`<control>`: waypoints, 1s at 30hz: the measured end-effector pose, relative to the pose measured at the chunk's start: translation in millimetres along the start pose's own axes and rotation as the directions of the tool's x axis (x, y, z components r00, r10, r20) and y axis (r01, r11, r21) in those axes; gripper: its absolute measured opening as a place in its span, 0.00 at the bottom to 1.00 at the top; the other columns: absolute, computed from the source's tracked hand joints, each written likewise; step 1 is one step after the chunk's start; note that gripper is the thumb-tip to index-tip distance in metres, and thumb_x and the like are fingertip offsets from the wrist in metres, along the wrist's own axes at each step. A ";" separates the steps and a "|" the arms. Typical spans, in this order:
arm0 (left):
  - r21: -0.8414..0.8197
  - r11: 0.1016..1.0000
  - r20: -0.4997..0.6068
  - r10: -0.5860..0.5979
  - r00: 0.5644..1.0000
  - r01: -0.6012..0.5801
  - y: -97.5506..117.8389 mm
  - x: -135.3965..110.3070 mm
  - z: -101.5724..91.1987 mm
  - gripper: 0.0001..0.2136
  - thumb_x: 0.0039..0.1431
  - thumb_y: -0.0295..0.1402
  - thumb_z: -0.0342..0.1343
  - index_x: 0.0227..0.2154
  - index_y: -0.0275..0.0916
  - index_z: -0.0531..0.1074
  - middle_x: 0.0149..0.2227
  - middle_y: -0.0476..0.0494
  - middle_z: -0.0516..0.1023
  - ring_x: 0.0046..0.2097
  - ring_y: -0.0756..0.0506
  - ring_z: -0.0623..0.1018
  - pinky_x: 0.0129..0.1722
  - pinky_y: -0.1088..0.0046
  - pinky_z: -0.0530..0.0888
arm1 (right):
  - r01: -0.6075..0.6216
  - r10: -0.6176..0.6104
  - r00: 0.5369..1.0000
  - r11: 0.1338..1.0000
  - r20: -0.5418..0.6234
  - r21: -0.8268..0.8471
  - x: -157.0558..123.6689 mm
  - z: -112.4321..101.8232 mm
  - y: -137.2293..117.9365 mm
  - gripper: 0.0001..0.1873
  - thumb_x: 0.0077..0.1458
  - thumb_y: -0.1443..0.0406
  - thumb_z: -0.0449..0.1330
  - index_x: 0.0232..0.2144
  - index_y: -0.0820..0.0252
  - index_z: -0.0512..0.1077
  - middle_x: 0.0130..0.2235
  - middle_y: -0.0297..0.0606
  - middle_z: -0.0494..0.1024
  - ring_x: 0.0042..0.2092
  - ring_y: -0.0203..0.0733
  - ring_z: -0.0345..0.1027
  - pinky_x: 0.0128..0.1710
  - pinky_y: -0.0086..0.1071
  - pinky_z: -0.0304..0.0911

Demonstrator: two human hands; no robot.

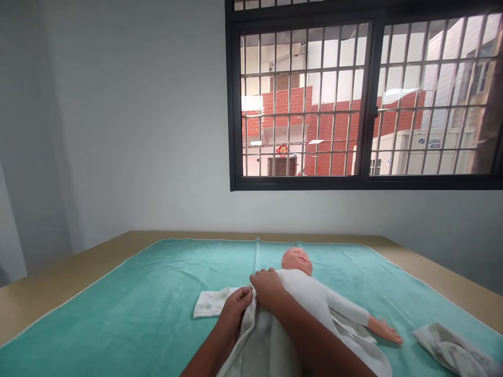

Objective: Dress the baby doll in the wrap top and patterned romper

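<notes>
A baby doll [297,260] lies on its back on a teal blanket [129,309], head toward the window, dressed in a white garment [314,298]. My left hand [234,308] grips the garment's cloth at the doll's left side, fingers curled into the fabric beside an outstretched white sleeve [208,302]. My right hand [268,287] rests on the doll's shoulder and chest, fingers bent and pressing the same garment. The doll's bare hand [387,331] sticks out of the other sleeve at the right.
The blanket covers a wooden table [47,283] set against a grey wall. A crumpled patterned cloth [451,348] lies at the blanket's right edge. A barred, dark-framed window [365,104] fills the upper right.
</notes>
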State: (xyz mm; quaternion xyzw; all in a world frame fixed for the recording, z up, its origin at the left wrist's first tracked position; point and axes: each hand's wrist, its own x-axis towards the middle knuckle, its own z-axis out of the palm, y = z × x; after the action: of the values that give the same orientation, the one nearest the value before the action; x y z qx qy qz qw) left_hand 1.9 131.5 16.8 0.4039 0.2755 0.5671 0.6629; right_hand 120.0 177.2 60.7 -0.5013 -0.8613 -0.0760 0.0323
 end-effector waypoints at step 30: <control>0.361 0.925 -0.107 0.167 0.980 -0.118 -16.9 21.5 53.1 0.19 0.51 0.48 0.59 0.36 0.36 0.75 0.36 0.44 0.78 0.40 0.44 0.73 0.43 0.69 0.68 | -0.216 0.621 0.780 0.158 0.073 0.964 -131.6 58.6 90.9 0.60 0.38 0.44 0.65 0.67 0.58 0.45 0.63 0.57 0.60 0.61 0.60 0.60 0.56 0.45 0.63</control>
State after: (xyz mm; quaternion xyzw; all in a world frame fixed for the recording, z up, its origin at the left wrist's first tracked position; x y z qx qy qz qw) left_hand 58.9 140.1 32.2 0.4955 0.3871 0.5816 0.5162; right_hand 265.3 117.9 -5.5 -0.5826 -0.5352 0.3691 0.4877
